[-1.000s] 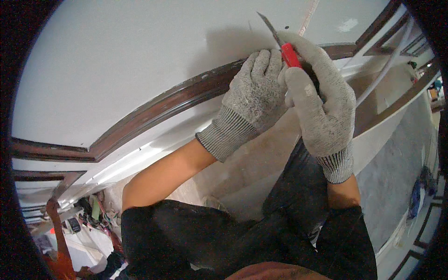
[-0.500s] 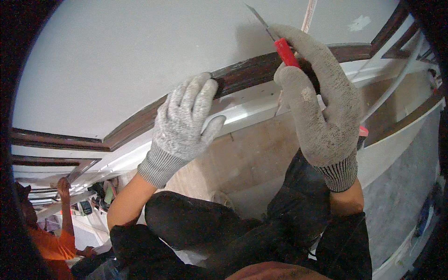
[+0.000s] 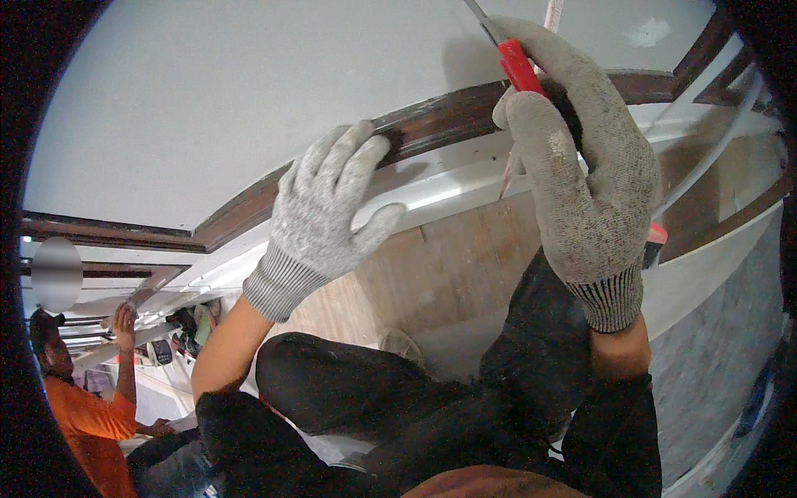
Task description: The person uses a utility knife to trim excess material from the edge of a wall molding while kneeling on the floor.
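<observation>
My left hand, in a grey knit work glove, lies with its fingers stretched out, fingertips at the dark brown moulding along the pale grey panel. My right hand, in a dustier grey glove, is closed around a tool with a red handle and a narrow metal blade. The blade points up and left over the panel, its tip at the picture's top edge. Its exact kind is unclear. A thin pale strip shows below that hand; I cannot tell whether it is held.
A white ledge runs under the moulding, above a tan wooden surface. At the lower left a person in an orange shirt raises an arm near the trim. A pale hose or cable curves at the right, near a red item.
My right hand and the red-handled tool have moved slightly up and right. The blade tip has reached the top edge. My left hand stays at the moulding with its fingers stretched.
</observation>
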Motion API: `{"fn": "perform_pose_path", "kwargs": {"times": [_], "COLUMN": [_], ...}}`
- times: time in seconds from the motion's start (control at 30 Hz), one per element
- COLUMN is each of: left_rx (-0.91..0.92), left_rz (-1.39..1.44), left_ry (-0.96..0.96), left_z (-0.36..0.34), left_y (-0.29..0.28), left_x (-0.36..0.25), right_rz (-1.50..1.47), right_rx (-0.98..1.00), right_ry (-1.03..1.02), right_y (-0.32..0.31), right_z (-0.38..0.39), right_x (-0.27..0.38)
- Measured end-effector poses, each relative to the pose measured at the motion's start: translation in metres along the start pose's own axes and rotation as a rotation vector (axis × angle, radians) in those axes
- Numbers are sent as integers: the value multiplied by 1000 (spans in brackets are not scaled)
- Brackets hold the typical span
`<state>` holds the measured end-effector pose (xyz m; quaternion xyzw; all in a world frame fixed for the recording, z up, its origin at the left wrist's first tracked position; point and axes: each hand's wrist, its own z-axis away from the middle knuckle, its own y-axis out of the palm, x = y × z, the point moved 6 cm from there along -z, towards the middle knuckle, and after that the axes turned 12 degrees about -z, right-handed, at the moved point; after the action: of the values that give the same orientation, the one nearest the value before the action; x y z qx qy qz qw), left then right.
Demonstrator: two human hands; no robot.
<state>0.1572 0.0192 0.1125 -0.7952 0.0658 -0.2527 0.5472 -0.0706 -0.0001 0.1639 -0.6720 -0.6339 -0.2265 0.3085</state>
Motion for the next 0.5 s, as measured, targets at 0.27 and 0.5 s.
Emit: {"fn": "perform_pose_path", "kwargs": {"times": [0.27,0.5], "left_rx": [-133,-162], "left_rz": [99,325], "left_ry": [252,253], "left_z": [-67,-64], "left_y": [14,14], "left_x": [-60,-45], "right_rz": [-102,-115], "right_rx": [-19,-38], "right_ry": [99,64], "right_y": [24,50], "right_z": [0,1], "right_x": [0,-6]}}
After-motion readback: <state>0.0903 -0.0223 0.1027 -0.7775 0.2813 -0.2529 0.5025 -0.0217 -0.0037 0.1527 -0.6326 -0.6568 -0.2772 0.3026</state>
